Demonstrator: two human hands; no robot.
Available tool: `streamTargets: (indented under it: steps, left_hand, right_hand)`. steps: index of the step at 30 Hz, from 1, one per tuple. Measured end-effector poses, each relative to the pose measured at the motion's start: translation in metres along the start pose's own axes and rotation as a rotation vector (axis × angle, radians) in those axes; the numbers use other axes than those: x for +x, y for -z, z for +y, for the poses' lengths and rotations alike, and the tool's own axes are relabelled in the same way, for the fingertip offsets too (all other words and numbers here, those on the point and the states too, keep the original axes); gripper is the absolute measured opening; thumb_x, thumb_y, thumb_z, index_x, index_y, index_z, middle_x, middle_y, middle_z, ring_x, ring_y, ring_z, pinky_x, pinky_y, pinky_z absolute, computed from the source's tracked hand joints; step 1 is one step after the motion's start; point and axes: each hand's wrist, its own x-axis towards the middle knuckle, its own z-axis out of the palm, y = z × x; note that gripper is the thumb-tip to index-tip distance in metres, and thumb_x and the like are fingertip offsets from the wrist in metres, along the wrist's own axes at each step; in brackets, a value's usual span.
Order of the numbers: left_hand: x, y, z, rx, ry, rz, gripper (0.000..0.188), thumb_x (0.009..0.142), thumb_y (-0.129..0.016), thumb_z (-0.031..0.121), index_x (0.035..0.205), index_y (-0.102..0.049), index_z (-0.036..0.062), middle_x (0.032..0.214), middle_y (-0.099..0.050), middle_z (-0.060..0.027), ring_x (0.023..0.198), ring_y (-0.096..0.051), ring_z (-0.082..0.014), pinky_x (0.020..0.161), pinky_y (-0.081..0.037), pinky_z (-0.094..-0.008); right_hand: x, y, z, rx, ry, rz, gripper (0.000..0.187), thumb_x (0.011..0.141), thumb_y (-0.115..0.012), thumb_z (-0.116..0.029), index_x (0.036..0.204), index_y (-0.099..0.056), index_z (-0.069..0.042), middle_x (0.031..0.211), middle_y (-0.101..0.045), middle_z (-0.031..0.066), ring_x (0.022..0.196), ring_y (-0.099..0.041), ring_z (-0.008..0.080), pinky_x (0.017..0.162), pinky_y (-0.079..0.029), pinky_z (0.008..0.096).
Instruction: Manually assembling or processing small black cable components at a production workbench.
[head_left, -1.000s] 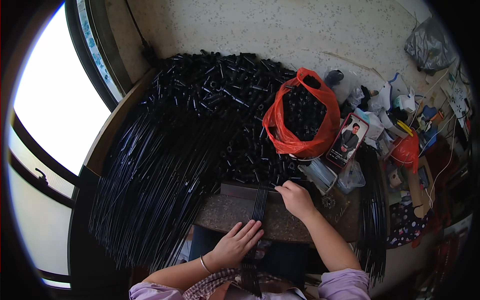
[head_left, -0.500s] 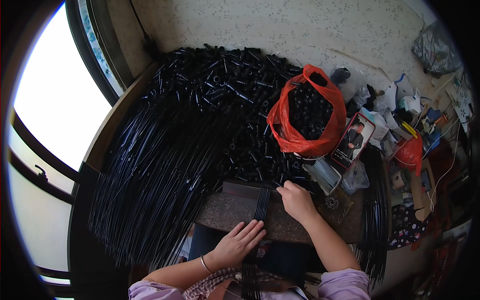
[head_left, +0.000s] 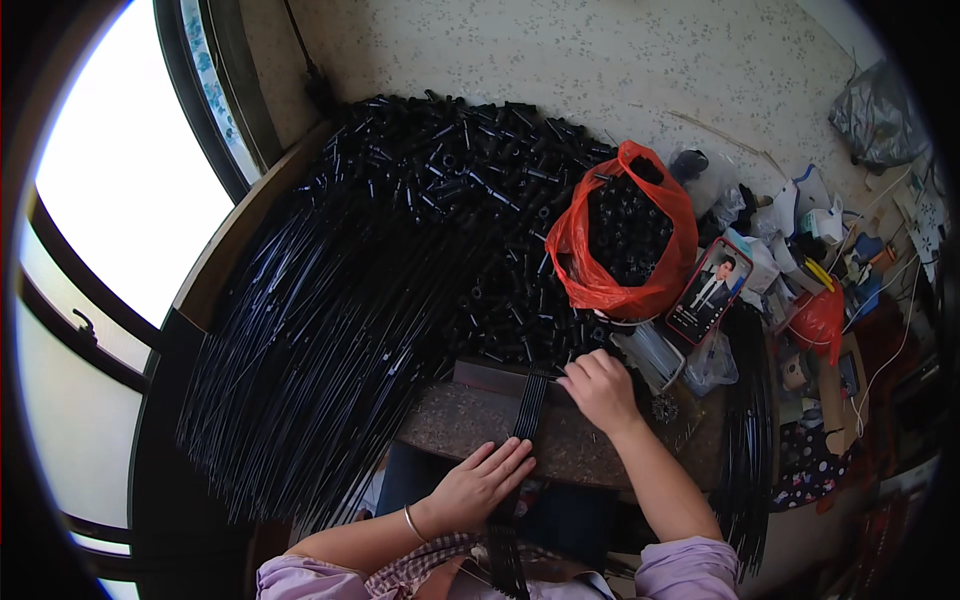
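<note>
Several thin black rods [head_left: 531, 408] lie side by side in a flat strip, running from the low brown block [head_left: 488, 379] across the table's near edge toward my lap. Stretched over the near part of this strip is my left hand [head_left: 482, 482], its fingers together and flat on the rods. My right hand [head_left: 602, 392] is closed, with the fingers curled in beside the strip's far end. Whatever the fingertips pinch is too small to make out. Beyond the block lies a heap of short black tubular parts [head_left: 450, 150].
A large spread of long black rods [head_left: 300, 370] fills the left side. A red plastic bag [head_left: 625, 295] of small black parts stands at back right, beside a phone [head_left: 708, 292] with a lit screen. More black rods [head_left: 742, 430] hang at the right edge.
My right hand has shifted slightly away from the strip of rods. My left hand stays flat on it. The whole view has turned a little, and the phone's picture differs.
</note>
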Motion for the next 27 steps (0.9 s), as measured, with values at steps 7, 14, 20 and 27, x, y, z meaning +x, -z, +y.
streamTargets:
  steps: [7, 14, 20, 27]
  left_hand:
    - [0.001, 0.002, -0.002, -0.054, -0.009, -0.049, 0.077, 0.054, -0.056, 0.021, 0.120, -0.019, 0.0044, 0.126, -0.017, -0.0122, 0.117, -0.016, -0.0221, 0.093, -0.015, -0.0349]
    - [0.001, 0.000, -0.003, -0.100, -0.005, -0.057, 0.077, 0.055, -0.056, 0.023, 0.120, -0.020, 0.0047, 0.126, -0.017, -0.0124, 0.117, -0.017, -0.0227, 0.093, -0.016, -0.0346]
    - [0.002, 0.005, -0.002, -0.116, 0.012, -0.048, 0.076, 0.055, -0.055, 0.022, 0.120, -0.020, 0.0042, 0.126, -0.018, -0.0126, 0.116, -0.018, -0.0235, 0.092, -0.018, -0.0347]
    - [0.005, 0.007, 0.003, -0.199, -0.006, -0.037, 0.080, 0.049, -0.053, 0.015, 0.120, -0.019, 0.0030, 0.126, -0.016, -0.0145, 0.117, -0.016, -0.0259, 0.094, -0.014, -0.0355]
  right_hand:
    - [-0.024, 0.007, 0.014, -0.009, 0.116, -0.019, 0.018, 0.059, -0.056, -0.006, 0.077, -0.054, -0.004, 0.067, -0.047, 0.0041, 0.061, -0.048, 0.0193, 0.051, -0.040, 0.0283]
    - [-0.023, 0.011, 0.001, 0.273, -0.178, -0.125, 0.012, 0.064, -0.053, -0.002, 0.076, -0.055, -0.003, 0.068, -0.049, 0.0074, 0.058, -0.051, 0.0242, 0.051, -0.042, 0.0302]
    - [-0.011, -0.001, 0.000, 0.358, -0.222, -0.011, 0.008, 0.067, -0.051, -0.003, 0.074, -0.054, -0.003, 0.069, -0.049, 0.0078, 0.061, -0.052, 0.0254, 0.052, -0.042, 0.0311]
    - [0.001, -0.017, -0.008, 0.386, -0.263, 0.045, 0.006, 0.067, -0.052, -0.006, 0.073, -0.051, -0.004, 0.070, -0.051, 0.0092, 0.063, -0.052, 0.0259, 0.054, -0.042, 0.0310]
